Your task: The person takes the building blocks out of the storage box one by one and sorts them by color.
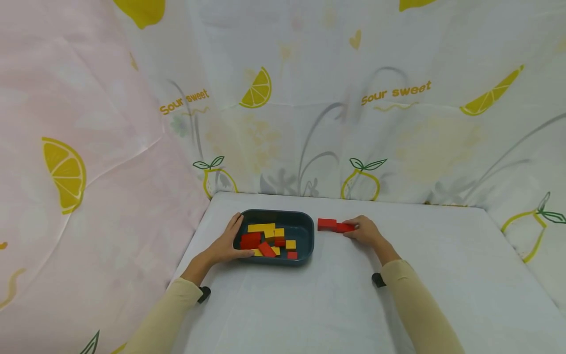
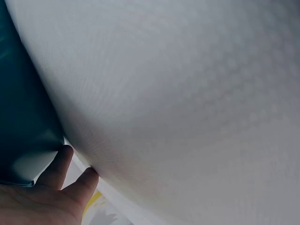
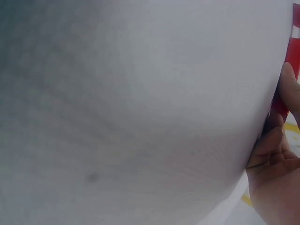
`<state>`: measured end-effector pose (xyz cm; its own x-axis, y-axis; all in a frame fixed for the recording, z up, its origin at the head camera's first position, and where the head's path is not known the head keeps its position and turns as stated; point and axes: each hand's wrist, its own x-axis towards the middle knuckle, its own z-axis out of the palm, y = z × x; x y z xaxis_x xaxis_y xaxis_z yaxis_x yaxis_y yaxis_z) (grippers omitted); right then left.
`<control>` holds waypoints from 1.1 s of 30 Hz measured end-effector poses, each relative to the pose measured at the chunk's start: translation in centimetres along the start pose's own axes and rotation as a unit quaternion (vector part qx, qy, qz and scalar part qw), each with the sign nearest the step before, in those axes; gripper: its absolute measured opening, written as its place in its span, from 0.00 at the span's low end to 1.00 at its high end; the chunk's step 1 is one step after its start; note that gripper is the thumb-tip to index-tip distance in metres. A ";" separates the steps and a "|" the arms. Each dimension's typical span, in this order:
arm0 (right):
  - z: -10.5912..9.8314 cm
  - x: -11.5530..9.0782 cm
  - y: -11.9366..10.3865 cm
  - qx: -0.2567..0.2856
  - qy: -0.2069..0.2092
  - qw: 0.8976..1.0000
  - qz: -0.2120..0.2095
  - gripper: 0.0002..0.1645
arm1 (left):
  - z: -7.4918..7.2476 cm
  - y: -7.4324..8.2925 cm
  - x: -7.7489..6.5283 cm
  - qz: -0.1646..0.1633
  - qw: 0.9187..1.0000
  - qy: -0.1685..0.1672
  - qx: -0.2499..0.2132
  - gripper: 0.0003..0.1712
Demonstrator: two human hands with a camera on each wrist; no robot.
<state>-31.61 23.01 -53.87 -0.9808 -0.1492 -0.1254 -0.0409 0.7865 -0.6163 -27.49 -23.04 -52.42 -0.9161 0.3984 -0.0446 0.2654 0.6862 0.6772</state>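
My left hand (image 1: pixel 225 244) grips the left end of a dark teal tray (image 1: pixel 306 246), its thumb over the near rim and its fingers along the left side. In the left wrist view the fingertips (image 2: pixel 65 152) lie against the tray's outer wall (image 2: pixel 28 103). Inside are several red and yellow toy blocks, among them a tilted red block (image 1: pixel 267 249) and a long yellow block (image 1: pixel 261 227). To the right of the tray, my right hand (image 1: pixel 364 231) pinches a red block (image 1: pixel 345 227) low at the table. Its left end is right at another red block (image 1: pixel 327 224).
A white cloth covers the table (image 1: pixel 309 305). Behind it hangs a curtain (image 1: pixel 292 123) with a lemon print, and a pinkish cloth (image 1: pixel 110 236) hangs on the left. Black wrist cameras sit under both forearms.
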 end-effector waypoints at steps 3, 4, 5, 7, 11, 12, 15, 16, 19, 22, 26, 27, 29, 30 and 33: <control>0.0 0.0 0.0 0.000 0.000 1.000 0.000 0.25 | 0.0 0.0 0.0 0.001 1.000 0.002 0.000 0.70; 0.0 0.0 0.0 0.001 0.000 1.000 0.001 0.25 | 0.0 0.1 0.0 0.001 1.000 0.003 -0.001 0.70; 0.0 -0.1 0.0 0.002 0.000 1.000 0.002 0.25 | 0.1 0.0 0.0 0.002 1.000 0.004 -0.001 0.70; 0.0 -0.1 0.0 0.004 -0.002 1.000 0.002 0.25 | 0.1 0.0 0.0 0.003 1.000 0.004 0.000 0.70; -0.2 -0.2 -0.3 0.013 -0.006 1.000 0.008 0.25 | 0.1 0.0 0.1 0.003 1.000 0.003 -0.001 0.70; -0.3 -0.2 -0.3 0.014 -0.008 1.000 0.008 0.25 | 0.1 0.0 0.1 0.002 1.000 0.003 -0.001 0.70; -0.3 -0.2 -0.4 0.022 -0.012 1.000 0.013 0.25 | 0.1 -0.1 0.1 0.003 1.000 0.003 0.000 0.70; -0.3 -0.1 -0.4 0.024 -0.013 1.000 0.012 0.25 | 0.1 -0.2 0.1 0.003 1.000 0.003 0.000 0.70; -0.4 -0.1 -0.4 0.028 -0.013 0.999 0.012 0.25 | 0.2 -0.4 0.2 0.001 1.000 0.003 0.003 0.69; -0.4 -0.1 -0.5 0.026 -0.012 1.000 0.009 0.25 | 0.2 -0.5 0.2 -0.001 1.000 0.001 0.002 0.69; -0.4 -0.1 -0.4 0.030 -0.009 0.999 0.011 0.25 | 0.1 -0.5 0.2 -0.001 1.000 0.001 0.005 0.70; -0.3 -0.1 -0.4 0.031 -0.010 0.999 0.011 0.25 | 0.1 -0.4 0.2 0.000 1.000 0.002 0.007 0.70; -0.3 -0.1 -0.4 0.033 -0.011 0.999 0.010 0.25 | 0.2 -0.4 0.2 0.000 1.000 0.002 0.009 0.70; -0.3 0.0 -0.3 0.033 -0.011 0.999 0.009 0.25 | 0.2 -0.4 0.2 -0.001 1.000 0.002 0.009 0.70; -0.2 0.0 -0.2 0.032 -0.013 0.999 0.011 0.25 | 0.2 -0.2 0.2 -0.003 1.000 0.001 0.005 0.69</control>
<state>-31.63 22.92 -53.59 -0.9760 -0.1479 -0.1597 -0.0054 0.7500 -0.6614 -27.68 -23.03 -52.72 -0.9184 0.3929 -0.0462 0.2637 0.6949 0.6691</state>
